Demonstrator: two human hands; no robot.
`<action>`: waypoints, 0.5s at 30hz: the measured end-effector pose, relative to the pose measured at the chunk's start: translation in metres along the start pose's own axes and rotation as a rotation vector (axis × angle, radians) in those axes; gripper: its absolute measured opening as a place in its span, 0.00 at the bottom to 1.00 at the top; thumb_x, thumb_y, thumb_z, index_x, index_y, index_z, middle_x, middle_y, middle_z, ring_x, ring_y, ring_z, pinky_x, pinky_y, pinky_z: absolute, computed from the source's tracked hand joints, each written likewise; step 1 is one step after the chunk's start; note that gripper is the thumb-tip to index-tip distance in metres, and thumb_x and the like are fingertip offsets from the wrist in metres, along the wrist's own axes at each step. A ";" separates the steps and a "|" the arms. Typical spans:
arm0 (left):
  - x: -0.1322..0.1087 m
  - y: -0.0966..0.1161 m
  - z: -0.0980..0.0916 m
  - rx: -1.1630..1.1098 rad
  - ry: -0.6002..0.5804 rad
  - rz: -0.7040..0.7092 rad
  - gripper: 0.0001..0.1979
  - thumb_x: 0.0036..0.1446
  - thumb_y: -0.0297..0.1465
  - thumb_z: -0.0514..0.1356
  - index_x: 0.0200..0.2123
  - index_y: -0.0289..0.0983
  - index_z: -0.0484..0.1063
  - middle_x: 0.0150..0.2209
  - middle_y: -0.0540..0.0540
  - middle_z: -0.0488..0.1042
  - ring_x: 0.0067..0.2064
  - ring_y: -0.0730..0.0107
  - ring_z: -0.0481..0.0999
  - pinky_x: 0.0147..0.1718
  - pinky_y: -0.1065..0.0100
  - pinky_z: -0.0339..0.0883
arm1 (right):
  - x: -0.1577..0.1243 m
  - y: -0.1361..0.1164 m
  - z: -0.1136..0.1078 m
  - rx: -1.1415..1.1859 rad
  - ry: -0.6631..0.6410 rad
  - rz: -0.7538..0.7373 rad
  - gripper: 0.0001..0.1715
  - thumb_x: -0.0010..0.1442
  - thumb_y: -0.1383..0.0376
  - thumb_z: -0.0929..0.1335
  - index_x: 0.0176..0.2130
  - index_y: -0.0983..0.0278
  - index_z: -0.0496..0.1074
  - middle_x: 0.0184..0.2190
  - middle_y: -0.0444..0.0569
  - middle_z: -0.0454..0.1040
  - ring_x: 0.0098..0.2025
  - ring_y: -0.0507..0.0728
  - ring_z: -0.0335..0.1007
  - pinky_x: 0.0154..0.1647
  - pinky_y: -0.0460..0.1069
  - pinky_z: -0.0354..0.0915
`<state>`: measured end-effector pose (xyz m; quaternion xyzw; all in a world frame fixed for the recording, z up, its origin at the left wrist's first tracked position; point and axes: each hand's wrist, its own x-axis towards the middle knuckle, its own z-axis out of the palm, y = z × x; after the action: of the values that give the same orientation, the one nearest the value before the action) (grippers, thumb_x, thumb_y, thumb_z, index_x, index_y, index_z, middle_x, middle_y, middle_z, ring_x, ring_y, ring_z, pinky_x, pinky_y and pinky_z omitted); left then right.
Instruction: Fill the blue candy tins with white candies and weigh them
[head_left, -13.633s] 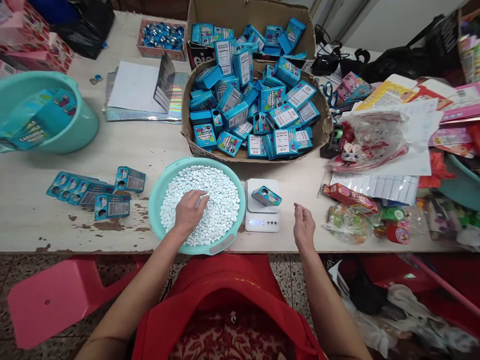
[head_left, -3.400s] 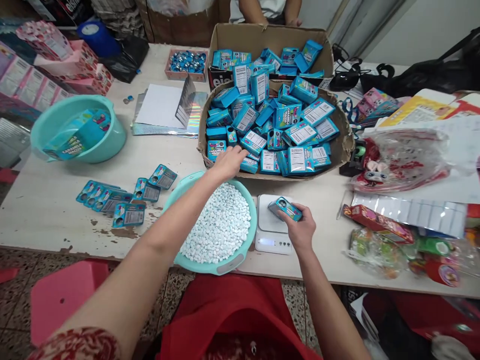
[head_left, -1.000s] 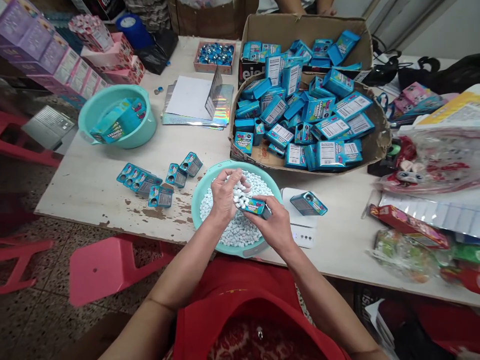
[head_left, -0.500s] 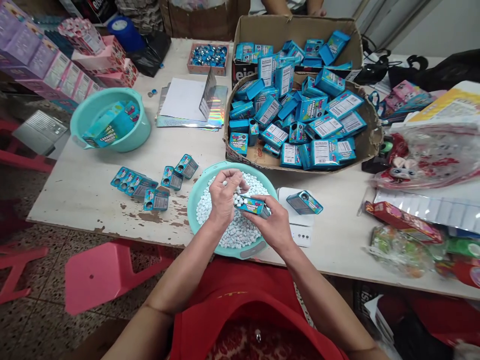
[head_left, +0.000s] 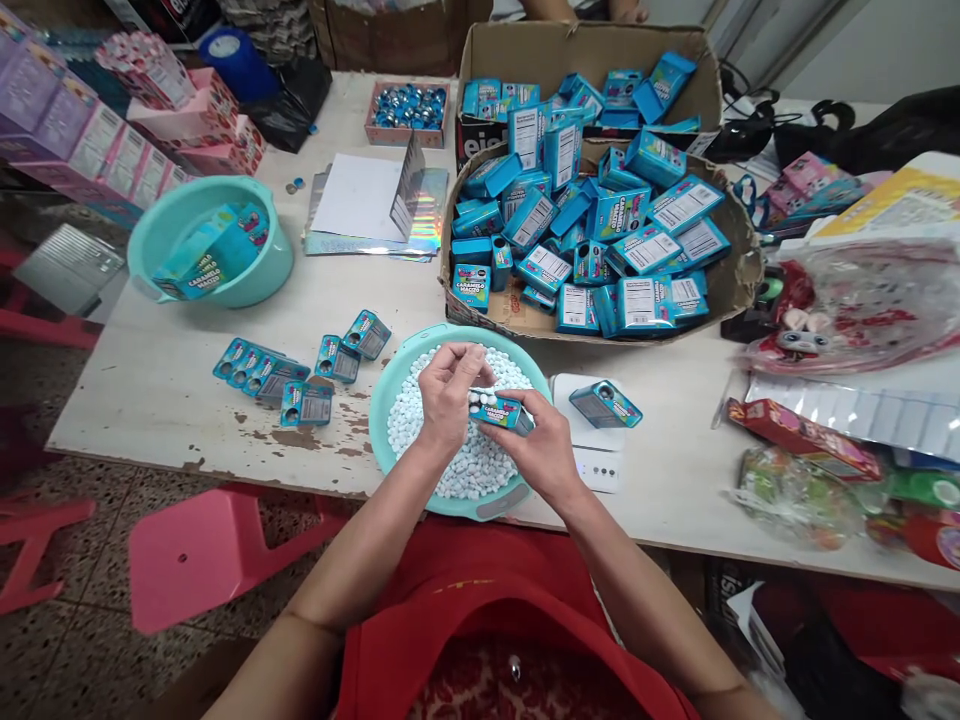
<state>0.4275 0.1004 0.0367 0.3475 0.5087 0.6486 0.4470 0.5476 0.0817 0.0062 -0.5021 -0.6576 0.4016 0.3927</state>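
My right hand (head_left: 546, 445) is closed around a small blue candy box (head_left: 498, 411), held tilted above a turquoise basin (head_left: 381, 440) full of white candies (head_left: 469, 470). A few white candies show at the box's open left end. Close against that end is my left hand (head_left: 447, 398), its fingers curled together around candies that they mostly hide. Another blue box stands on a white scale (head_left: 598, 465) just right of the basin.
Several small blue boxes (head_left: 307, 402) stand left of the basin. Behind it, cardboard cartons (head_left: 517, 318) hold many more. A turquoise tub (head_left: 259, 285) with flat packaging is at the left, a tray of blue-and-silver pieces (head_left: 409, 107) at the back. A pink stool (head_left: 187, 560) stands below.
The pile of candies showing at the box's open end has become smaller. My left fingers have shifted slightly there, and the view has moved a little.
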 end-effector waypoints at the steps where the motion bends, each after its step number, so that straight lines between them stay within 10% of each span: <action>1: 0.000 -0.001 0.000 0.033 -0.026 0.015 0.13 0.52 0.40 0.63 0.26 0.36 0.70 0.21 0.52 0.68 0.24 0.76 0.68 0.27 0.72 0.64 | 0.000 -0.001 -0.001 -0.001 -0.006 0.001 0.18 0.49 0.61 0.73 0.42 0.59 0.73 0.40 0.48 0.76 0.45 0.61 0.72 0.48 0.56 0.64; 15: -0.005 0.006 -0.010 0.113 -0.233 0.029 0.12 0.54 0.41 0.61 0.29 0.38 0.72 0.24 0.49 0.72 0.28 0.71 0.72 0.31 0.68 0.67 | 0.004 0.002 -0.012 0.082 0.014 0.089 0.19 0.46 0.58 0.75 0.40 0.59 0.75 0.38 0.47 0.77 0.41 0.60 0.73 0.46 0.56 0.67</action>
<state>0.4192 0.0914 0.0400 0.4523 0.4840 0.5805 0.4735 0.5585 0.0878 0.0097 -0.5173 -0.6147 0.4417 0.3993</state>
